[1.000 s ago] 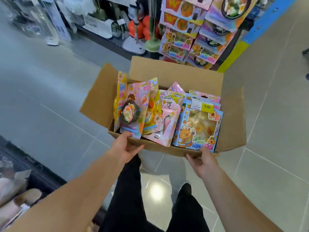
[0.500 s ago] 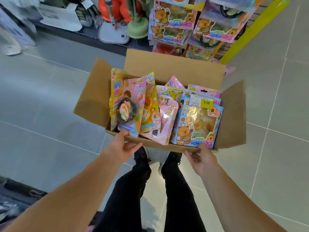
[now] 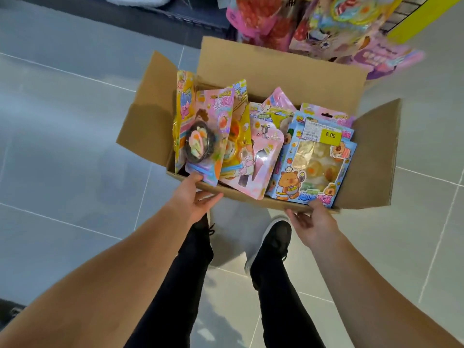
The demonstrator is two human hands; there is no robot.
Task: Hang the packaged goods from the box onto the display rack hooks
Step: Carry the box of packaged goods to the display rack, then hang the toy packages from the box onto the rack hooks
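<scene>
left hand (image 3: 194,197) grips the near edge of the cardboard box (image 3: 276,69) at its left end: thumb on top of the rim, touching the bottom of the pink pack with the black bowl toy (image 3: 204,144), fingers curled under the box bottom

right hand (image 3: 312,221) grips the same near edge toward the box's right end: thumb up against the lower edge of the blue bear pack (image 3: 316,169), fingers underneath. both hands clamped on the box, well apart, box held off the floor

box flaps open: left flap (image 3: 148,116) splayed out left, right flap (image 3: 374,156) out right, back flap standing. packs inside stand upright, packed tight, leaning on each other; yellow pack (image 3: 184,96) at the box's left wall, pink cone pack (image 3: 261,156) in the middle

display rack (image 3: 334,26) with hung packs is just beyond the box's back flap, blurred. grey tile floor (image 3: 62,151) open left and right of the box; black shoes (image 3: 272,243) below it

readable: yellow price sticker (image 3: 330,135) on the blue pack, "6.00". other print too small to read
</scene>
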